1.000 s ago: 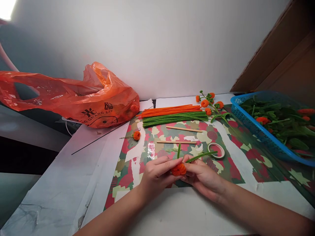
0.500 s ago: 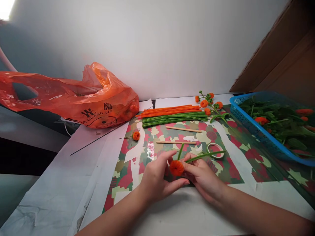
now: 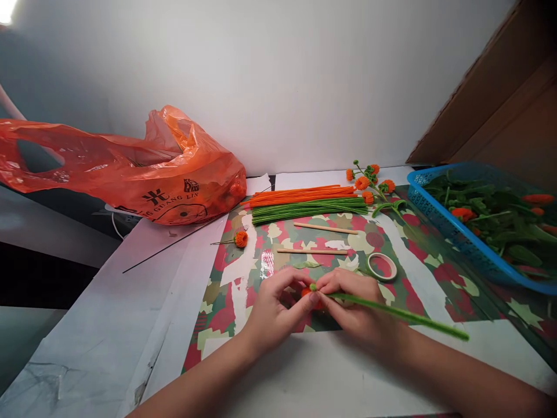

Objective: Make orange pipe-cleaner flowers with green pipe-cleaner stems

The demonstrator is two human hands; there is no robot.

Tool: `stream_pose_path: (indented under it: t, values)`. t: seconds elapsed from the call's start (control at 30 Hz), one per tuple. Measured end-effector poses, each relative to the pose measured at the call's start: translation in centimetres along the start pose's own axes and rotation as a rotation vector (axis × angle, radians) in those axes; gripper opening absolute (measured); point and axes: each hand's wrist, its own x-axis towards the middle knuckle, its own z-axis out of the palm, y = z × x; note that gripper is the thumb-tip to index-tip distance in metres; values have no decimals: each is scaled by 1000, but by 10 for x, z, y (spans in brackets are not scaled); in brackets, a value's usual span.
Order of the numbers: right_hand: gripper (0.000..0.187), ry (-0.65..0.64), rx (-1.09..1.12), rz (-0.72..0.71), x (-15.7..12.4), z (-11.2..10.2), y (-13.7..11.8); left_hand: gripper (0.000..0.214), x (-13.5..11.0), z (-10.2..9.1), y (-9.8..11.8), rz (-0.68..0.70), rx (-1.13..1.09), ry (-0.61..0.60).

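My left hand (image 3: 276,310) and my right hand (image 3: 354,307) meet low in the middle, over a red and green patterned sheet (image 3: 418,255). Between their pinched fingertips sits a small orange pompom flower (image 3: 310,294), mostly hidden. A green pipe cleaner (image 3: 400,313) runs from the pompom out to the right, across my right hand. Both hands are closed on the piece. Just behind the hands lie a roll of tape (image 3: 383,266) and two wooden sticks (image 3: 312,251).
Bundles of orange pipe cleaners (image 3: 304,194) and green pipe cleaners (image 3: 308,210) lie further back, with finished orange flowers (image 3: 369,183) beside them. A blue basket (image 3: 439,223) of leaves stands right. An orange plastic bag (image 3: 130,168) lies left, a single pompom (image 3: 241,238) near it.
The green pipe cleaner, which pointed up and back, now swings down and out to the right. My fingers have closed tighter over the orange pompom, hiding most of it.
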Motion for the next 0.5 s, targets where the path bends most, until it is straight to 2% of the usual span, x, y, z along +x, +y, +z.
stream_pose_path:
  t: [0.07, 0.13, 0.33, 0.5]
  values:
    - [15, -7, -100, -171, 1, -1, 1, 14, 1, 0, 1, 4, -23, 14]
    - [16, 3, -150, -262, 2, 0, 1, 14, 1, 1, 1, -5, -69, 21]
    - [16, 25, -190, -358, 5, 2, 4, 21, 1, 4, -1, -111, -242, 21]
    - [13, 29, -207, -432, 2, 2, 8, 20, 3, 5, -3, -87, -250, 76]
